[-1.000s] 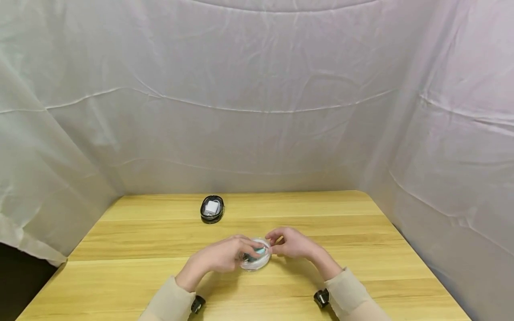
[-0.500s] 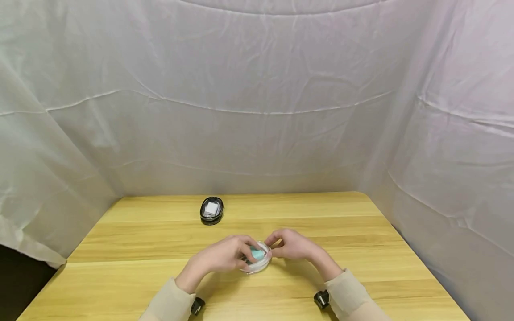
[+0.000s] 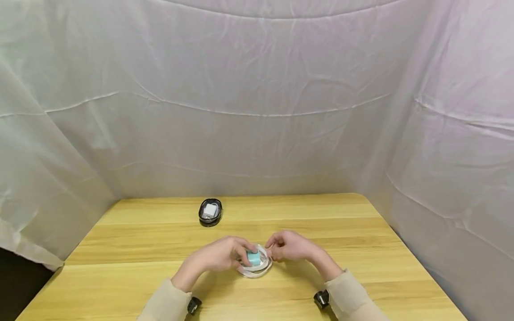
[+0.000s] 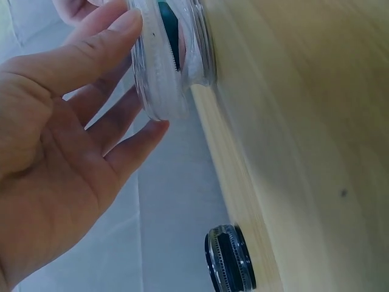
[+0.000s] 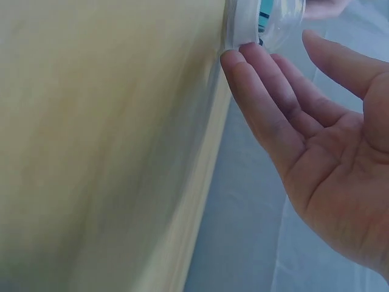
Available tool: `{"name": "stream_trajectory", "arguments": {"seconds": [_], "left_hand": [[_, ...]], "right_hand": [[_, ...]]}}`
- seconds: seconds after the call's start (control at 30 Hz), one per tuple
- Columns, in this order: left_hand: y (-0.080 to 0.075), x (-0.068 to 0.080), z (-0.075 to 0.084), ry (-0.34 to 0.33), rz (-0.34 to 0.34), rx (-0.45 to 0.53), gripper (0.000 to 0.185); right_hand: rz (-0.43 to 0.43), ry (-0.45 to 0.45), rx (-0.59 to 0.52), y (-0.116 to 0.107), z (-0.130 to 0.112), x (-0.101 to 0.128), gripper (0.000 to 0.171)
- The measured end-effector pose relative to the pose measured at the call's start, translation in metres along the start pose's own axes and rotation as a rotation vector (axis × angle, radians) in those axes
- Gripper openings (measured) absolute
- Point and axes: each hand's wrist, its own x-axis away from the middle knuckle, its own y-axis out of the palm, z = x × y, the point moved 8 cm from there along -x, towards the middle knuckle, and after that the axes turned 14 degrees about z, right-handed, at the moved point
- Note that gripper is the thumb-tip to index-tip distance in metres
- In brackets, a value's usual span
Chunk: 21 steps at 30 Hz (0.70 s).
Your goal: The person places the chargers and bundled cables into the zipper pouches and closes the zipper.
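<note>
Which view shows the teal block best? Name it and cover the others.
The head view: the teal block shows its broad face by the left hand. The left wrist view shows a dark sliver, framed by the clear case; the right wrist view, a teal strip at the top.

This place is looking like a makeshift recording booth (image 3: pixel 449 147): pale, creased fabric curtains (image 3: pixel 257 142) are hanging beyond the hands (image 3: pixel 221 255) and on both sides, a wood-grain counter (image 3: pixel 257 296) is lying beneath, and black wrist cameras (image 3: pixel 321 299) are sitting just behind.
</note>
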Motion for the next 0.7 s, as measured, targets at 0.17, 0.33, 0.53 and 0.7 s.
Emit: {"name": "stream_trajectory", "arguments": {"seconds": [0.17, 0.33, 0.53, 0.7], "left_hand": [[-0.002, 0.001, -0.006, -0.028, 0.004, 0.01, 0.018], [-0.003, 0.002, -0.009, -0.044, 0.003, 0.011, 0.021], [-0.002, 0.004, -0.009, -0.045, 0.001, 0.013, 0.02], [-0.001, 0.005, -0.012, -0.064, 0.0, -0.005, 0.021]], "right_hand": [[-0.014, -0.023, 0.035, -0.002, -0.002, -0.006, 0.027], [-0.036, -0.046, 0.055, 0.002, -0.004, -0.014, 0.032], [-0.065, -0.04, 0.03, 0.009, -0.004, -0.019, 0.032], [-0.09, -0.073, 0.058, 0.012, -0.006, -0.022, 0.032]]}}
